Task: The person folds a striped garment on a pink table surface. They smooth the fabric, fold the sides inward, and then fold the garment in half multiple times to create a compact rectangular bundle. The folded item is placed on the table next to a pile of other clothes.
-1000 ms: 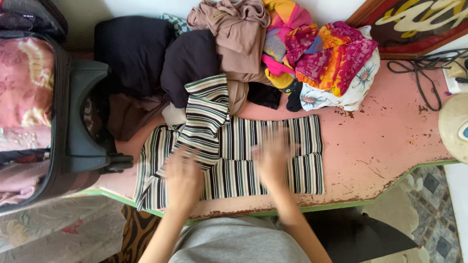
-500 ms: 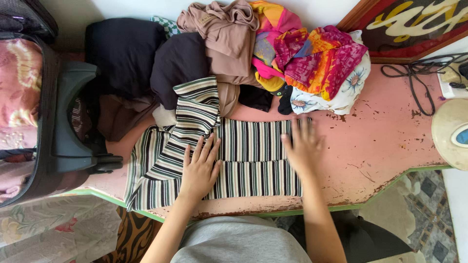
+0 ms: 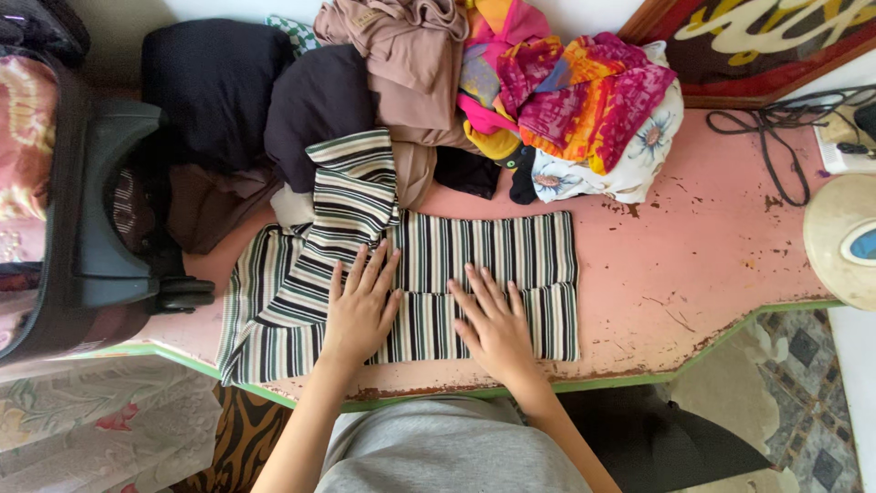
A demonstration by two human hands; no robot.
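The black, white and green striped knit garment (image 3: 474,265) lies spread flat across the centre of the frame on the worn pink-painted tabletop (image 3: 703,265). Its lower edge runs close to the green table rim, so the whole panel sits within reach of both arms.

The left hand (image 3: 360,306) rests palm down at centre-left, fingers extended and slightly spread, on the point where a folded sleeve section crosses the body panel. This flat contact pins the overlapping layer in position. Nothing is grasped; the fingers lie released on the cloth.

The right hand (image 3: 497,324) lies palm down just right of the left hand, on the lower band of the garment, fingers splayed. It also grips nothing. The wide spread distributes pressure and keeps the fabric flat.

A heap of mixed clothing, brown, black and bright multicoloured prints (image 3: 511,100), occupies the top centre of the frame, touching the garment's upper edge. An open grey soft-sided suitcase (image 3: 100,219) stands at the left edge. A black cable (image 3: 785,137) lies at upper right, well apart from the hands.
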